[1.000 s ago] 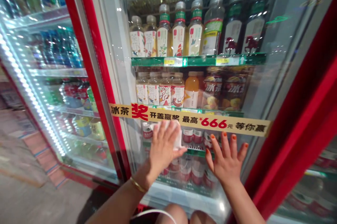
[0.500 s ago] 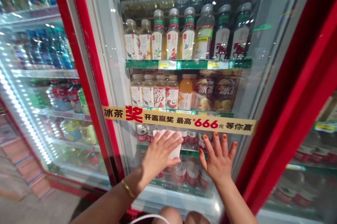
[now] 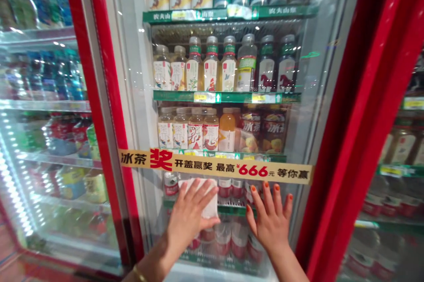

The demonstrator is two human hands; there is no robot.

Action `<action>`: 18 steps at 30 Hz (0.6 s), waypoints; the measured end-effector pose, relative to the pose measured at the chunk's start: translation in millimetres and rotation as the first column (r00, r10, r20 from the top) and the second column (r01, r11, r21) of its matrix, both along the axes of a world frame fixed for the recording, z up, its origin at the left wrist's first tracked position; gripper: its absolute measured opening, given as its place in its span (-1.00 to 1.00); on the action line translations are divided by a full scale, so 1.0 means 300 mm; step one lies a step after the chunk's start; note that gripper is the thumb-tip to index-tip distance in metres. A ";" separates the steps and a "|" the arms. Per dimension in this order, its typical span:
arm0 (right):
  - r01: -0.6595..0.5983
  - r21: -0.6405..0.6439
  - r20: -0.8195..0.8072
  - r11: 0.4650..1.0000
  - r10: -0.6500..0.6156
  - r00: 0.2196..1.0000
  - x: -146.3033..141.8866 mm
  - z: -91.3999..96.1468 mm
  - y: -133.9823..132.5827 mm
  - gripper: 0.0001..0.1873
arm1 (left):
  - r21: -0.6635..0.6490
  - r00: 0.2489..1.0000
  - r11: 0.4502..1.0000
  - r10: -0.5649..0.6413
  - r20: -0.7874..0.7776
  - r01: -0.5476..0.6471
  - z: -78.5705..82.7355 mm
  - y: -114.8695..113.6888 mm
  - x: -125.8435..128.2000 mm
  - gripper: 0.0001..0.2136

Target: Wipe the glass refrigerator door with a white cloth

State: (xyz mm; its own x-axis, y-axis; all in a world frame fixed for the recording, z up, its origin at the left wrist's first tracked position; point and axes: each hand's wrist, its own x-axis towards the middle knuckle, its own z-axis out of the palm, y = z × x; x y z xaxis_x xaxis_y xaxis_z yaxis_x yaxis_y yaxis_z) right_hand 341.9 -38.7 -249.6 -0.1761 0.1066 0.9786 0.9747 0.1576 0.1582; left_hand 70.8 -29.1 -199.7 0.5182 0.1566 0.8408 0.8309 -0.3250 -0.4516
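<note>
My left hand [image 3: 190, 211] lies spread on the glass door [image 3: 314, 109] of a drinks fridge. Under its palm and fingers a white cloth or paper wipe [image 3: 212, 204] is pressed flat to the pane, its edges showing around the fingers. To the right, my right hand [image 3: 271, 218] rests on the same glass, fingers apart, with nothing in it. Both hands are just below a yellow sticker strip [image 3: 213, 166] that runs across the door.
Behind the glass, bottles [image 3: 212, 65] and cartons stand on green-edged shelves [image 3: 228, 97]. A red frame [image 3: 351, 140] runs up the right side. On the left is another lit fridge [image 3: 49, 156] full of bottles; more drinks [image 3: 384, 251] show at the far right.
The view has tilted up, so more of the top shelf shows. My left hand and the white wipe have slid slightly left on the glass. My right hand stays in nearly the same place there.
</note>
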 end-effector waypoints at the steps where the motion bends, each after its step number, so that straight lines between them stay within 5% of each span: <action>1: 0.002 0.002 -0.006 1.000 -0.002 1.000 -0.002 -0.001 0.003 -0.02 | 0.004 0.997 0.999 0.032 0.066 -0.032 0.016 0.007 -0.023 0.20; 6: 0.000 0.036 -0.011 0.999 0.000 1.000 -0.014 0.021 -0.006 -0.06 | -0.002 0.940 0.996 0.080 0.332 -0.084 0.160 0.036 0.045 0.23; 9: -0.018 0.036 0.003 0.999 0.018 1.000 -0.016 0.038 -0.015 -0.08 | 0.008 0.991 1.000 -0.026 0.135 0.025 0.114 0.021 0.111 0.12; 13: -0.021 0.046 -0.005 0.999 0.022 1.000 -0.020 0.039 -0.013 -0.07 | -0.012 1.000 1.000 -0.020 -0.002 0.020 0.030 0.014 -0.007 0.05; 16: -0.014 0.035 -0.012 0.999 0.014 1.000 -0.019 0.026 -0.007 -0.06 | -0.033 0.969 0.995 0.099 0.227 -0.094 0.101 0.033 -0.096 0.16; 18: -0.009 0.028 -0.016 1.000 0.010 1.000 -0.013 0.016 -0.005 -0.05 | -0.054 0.924 0.989 0.149 0.352 -0.139 0.156 0.044 -0.072 0.19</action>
